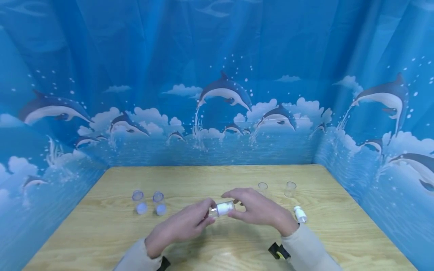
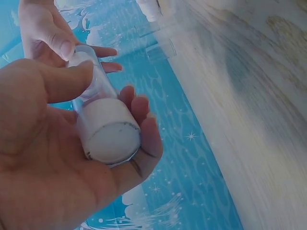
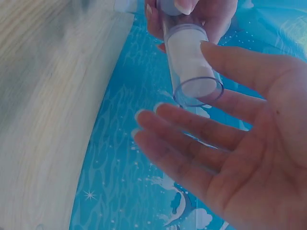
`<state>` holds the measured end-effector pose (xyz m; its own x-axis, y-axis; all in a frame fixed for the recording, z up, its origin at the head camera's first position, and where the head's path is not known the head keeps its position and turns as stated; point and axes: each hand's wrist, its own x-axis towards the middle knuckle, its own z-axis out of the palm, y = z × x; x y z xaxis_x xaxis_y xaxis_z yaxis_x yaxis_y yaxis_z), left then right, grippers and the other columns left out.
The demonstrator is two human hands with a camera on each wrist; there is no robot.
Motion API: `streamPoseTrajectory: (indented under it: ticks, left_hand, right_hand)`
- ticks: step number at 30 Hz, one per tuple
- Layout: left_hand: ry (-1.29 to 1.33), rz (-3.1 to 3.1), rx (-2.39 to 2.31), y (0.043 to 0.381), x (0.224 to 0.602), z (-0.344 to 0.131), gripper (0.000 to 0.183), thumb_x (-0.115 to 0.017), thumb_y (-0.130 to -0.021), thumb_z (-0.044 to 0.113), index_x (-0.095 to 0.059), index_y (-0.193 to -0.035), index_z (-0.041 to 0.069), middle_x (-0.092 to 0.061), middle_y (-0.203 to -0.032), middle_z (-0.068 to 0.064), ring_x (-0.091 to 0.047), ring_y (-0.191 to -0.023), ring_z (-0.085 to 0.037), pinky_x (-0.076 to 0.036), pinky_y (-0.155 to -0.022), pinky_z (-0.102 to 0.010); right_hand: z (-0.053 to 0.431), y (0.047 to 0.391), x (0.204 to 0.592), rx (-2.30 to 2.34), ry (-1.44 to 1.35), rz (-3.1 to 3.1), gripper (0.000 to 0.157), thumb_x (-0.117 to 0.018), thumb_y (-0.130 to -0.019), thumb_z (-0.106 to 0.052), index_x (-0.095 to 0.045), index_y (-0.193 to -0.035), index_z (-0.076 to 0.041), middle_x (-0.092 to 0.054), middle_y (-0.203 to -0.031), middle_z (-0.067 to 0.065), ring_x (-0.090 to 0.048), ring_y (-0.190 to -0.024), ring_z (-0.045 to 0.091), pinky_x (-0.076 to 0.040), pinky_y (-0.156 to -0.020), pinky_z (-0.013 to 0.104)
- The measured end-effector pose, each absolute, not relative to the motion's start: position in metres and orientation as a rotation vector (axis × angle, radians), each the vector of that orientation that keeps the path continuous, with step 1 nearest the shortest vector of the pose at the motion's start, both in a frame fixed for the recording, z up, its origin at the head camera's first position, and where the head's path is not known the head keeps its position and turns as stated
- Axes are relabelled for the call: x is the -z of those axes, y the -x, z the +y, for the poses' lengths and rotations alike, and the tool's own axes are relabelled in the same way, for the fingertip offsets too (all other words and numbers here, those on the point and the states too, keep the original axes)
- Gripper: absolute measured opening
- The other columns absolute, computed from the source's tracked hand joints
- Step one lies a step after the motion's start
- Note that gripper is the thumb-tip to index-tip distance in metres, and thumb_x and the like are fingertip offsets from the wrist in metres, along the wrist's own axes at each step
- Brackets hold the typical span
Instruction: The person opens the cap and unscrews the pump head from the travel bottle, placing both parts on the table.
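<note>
My left hand grips a clear cylinder between its thumb and curled fingers, above the middle of the table. A white bottle-like piece shows inside the clear wall. In the left wrist view, a round white end rests against the left fingers. My right hand is at the cylinder's other end, its fingers spread and mostly straight. Its thumb lies beside the clear wall; whether it touches is hard to tell. The open rim faces the right palm.
Two clear cylinders with purplish rims and white lower ends stand on the left. Two clear cups stand at the back right. A small white bottle is near my right wrist. Dolphin-print curtains surround the wooden table.
</note>
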<state>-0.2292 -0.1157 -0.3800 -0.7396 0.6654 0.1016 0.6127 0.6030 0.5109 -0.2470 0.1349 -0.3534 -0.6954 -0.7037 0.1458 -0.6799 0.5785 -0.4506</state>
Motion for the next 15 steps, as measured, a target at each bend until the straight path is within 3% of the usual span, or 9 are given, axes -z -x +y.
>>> streamPoseTrajectory:
  ticks: [10, 15]
  left_hand:
    - [-1.130, 2.678, -0.742, 0.2296, 0.3844, -0.1128, 0.029, -0.061, -0.103, 0.017, -0.053, -0.129, 0.009, -0.059, -0.085, 0.008, -0.048, -0.068, 0.003, -0.048, -0.062, -0.016]
    - [-1.094, 2.653, -0.775, 0.2294, 0.3851, -0.1114, 0.028, -0.064, -0.101, 0.018, -0.056, -0.126, 0.012, -0.070, -0.097, 0.002, -0.056, -0.074, 0.003, -0.052, -0.066, -0.015]
  right_hand:
    - [0.1292, 0.2490, 0.3599, 0.821, 1.216, 2.623, 0.031, -0.072, -0.096, -0.018, -0.071, -0.125, -0.007, -0.075, -0.120, 0.006, -0.070, -0.100, 0.007, -0.060, -0.084, 0.020]
    - [0.1287, 0.2494, 0.3604, 0.803, 1.219, 2.586, 0.027, -0.074, -0.094, -0.014, -0.074, -0.121, -0.008, -0.077, -0.109, 0.004, -0.066, -0.085, -0.003, -0.057, -0.074, 0.013]
